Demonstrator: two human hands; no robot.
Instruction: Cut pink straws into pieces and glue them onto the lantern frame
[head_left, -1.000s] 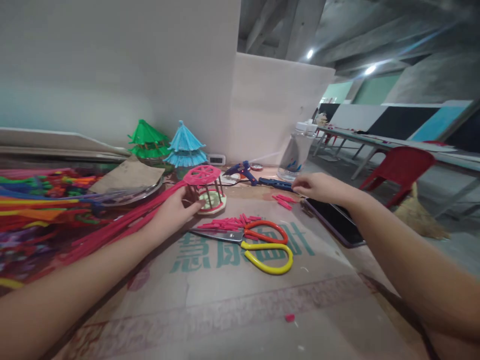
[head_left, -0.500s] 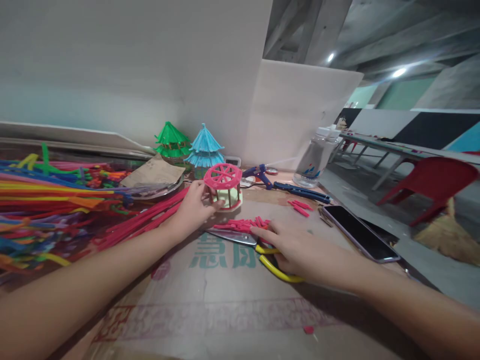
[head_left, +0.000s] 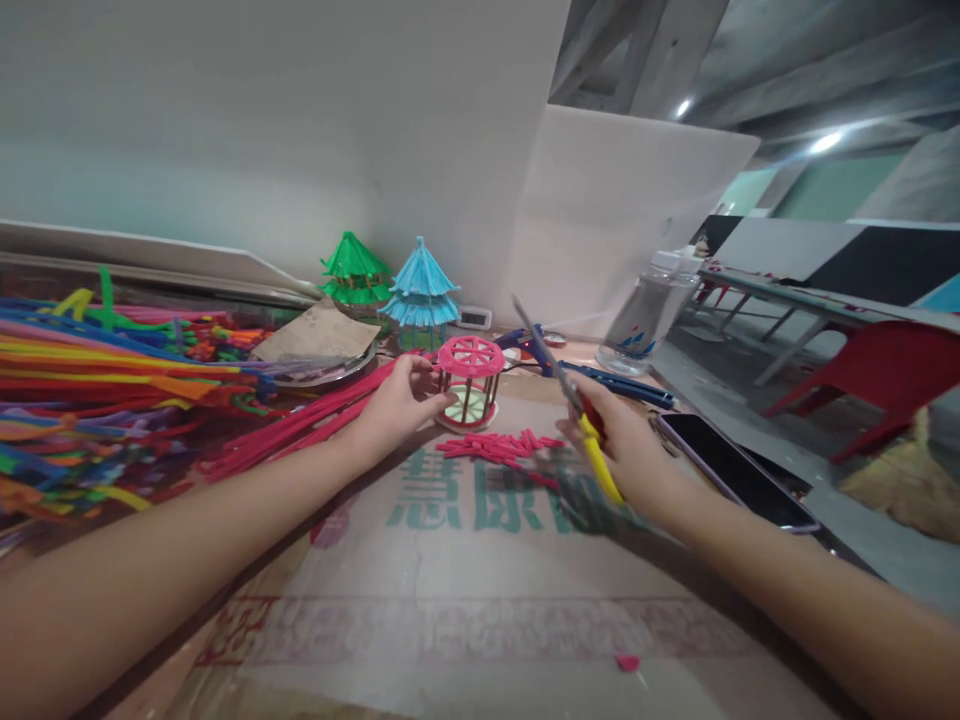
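1. Currently clasping steel-bladed scissors with yellow and red coated handles [head_left: 570,391] in the right grip [head_left: 628,440], blades apparently together, slanting up and leftward.
2. Pinching, with the left grip [head_left: 401,405], the left side of a small pink-topped frame with thin brown posts and a pale green base [head_left: 471,371]; cannot tell exactly where the far fingertips press.
3. Standing upright on a printed cardboard sheet [head_left: 480,570], just behind a loose pile of short pink fuzzy-looking sticks [head_left: 495,447].
4. Could tilt or buckle, probably, if squeezed hard on one side, given such slender posts. Could get nicked or knocked if the blades swung left. Could scatter the pile if brushed by a low wrist.
5. Looks light and openwork: spoked like a wheel on top, caged by posts below, flat and rimmed in pink at the foot. Seems rigid in the blades, smooth in the handles.
6. Lying beside the left wrist, long soft pink strips [head_left: 300,425]; farther back, layered, fringed blue [head_left: 421,290] and green [head_left: 352,270] cone-roofed models; near the right forearm, a flat dark-screened phone [head_left: 739,470].
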